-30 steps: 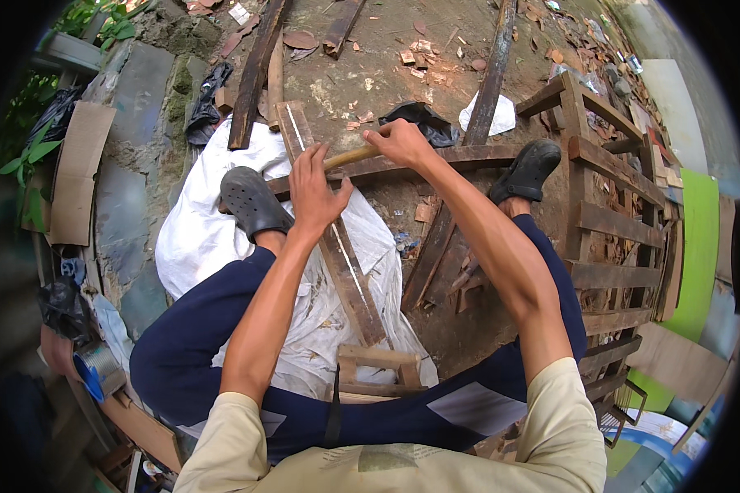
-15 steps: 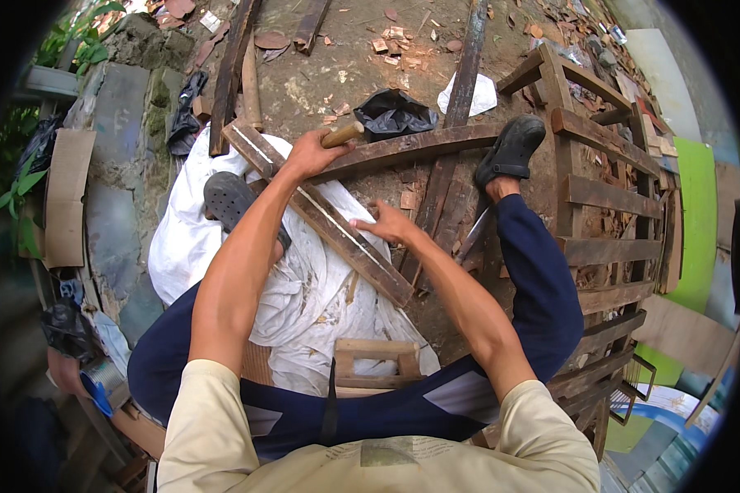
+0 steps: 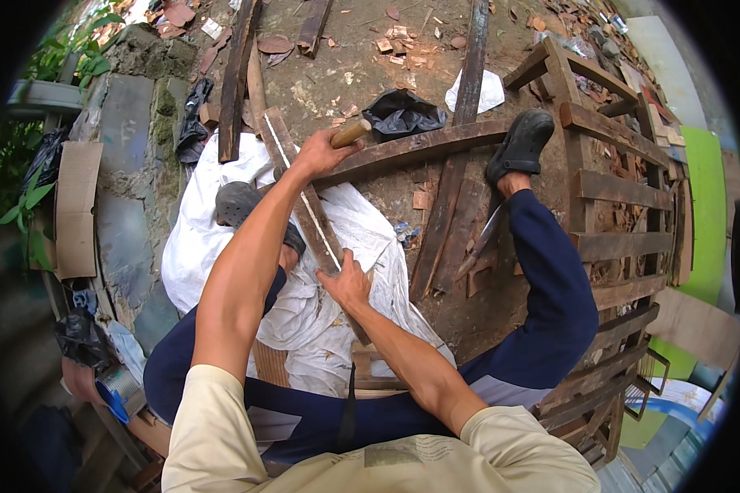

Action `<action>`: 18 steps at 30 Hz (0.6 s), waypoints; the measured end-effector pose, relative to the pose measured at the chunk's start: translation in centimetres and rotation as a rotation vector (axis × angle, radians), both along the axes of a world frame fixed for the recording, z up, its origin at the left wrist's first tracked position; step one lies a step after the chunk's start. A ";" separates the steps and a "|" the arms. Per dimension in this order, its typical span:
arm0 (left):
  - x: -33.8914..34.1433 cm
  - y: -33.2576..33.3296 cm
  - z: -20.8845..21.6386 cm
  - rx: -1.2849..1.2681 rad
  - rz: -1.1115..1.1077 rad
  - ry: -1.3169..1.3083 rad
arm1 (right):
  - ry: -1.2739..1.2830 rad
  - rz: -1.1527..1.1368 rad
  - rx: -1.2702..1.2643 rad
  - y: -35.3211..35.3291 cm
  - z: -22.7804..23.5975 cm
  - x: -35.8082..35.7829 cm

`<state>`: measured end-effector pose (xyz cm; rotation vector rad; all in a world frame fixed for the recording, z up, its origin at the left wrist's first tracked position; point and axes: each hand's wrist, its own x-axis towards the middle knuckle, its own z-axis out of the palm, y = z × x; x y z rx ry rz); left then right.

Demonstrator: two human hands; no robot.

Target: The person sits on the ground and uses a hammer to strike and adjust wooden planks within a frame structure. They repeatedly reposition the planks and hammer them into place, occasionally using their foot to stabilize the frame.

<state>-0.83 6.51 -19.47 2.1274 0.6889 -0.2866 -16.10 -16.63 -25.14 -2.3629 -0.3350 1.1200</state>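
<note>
dirt ground (image 3: 362,74), white sheet (image 3: 197,238); left hand (image 3: 325,152) grip closed on wooden handle (image 3: 351,133), right hand (image 3: 347,283) pressing plank (image 3: 304,205).

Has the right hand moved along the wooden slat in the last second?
Yes. The right hand has come off the curved beam and down the wooden slat toward the body, over the white sheet.

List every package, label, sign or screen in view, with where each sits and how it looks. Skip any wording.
No screens or signs show.
White plastic sack: spread on the ground under the legs, crumpled.
Black plastic bag: on the dirt beyond the left hand, bunched up.
Flattened cardboard: leaning at the far left wall, brown, rectangular.
Tin can: lower left, cylindrical, silver with blue.
White bag: on the dirt near the top, crumpled.
</note>
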 end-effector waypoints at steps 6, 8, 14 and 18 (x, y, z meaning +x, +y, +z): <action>-0.6 1.5 -1.2 0.003 -0.006 0.015 | 0.034 -0.040 -0.053 0.4 2.2 0.9; -0.9 1.1 -0.8 0.068 -0.057 0.023 | 0.048 -0.067 -0.083 1.7 1.8 -0.5; 1.1 1.9 -1.5 0.211 -0.106 0.084 | 0.078 -0.111 -0.062 3.7 2.1 -2.5; 3.1 -0.1 -1.9 0.306 -0.344 0.175 | 0.078 -0.089 -0.057 2.7 1.6 -1.5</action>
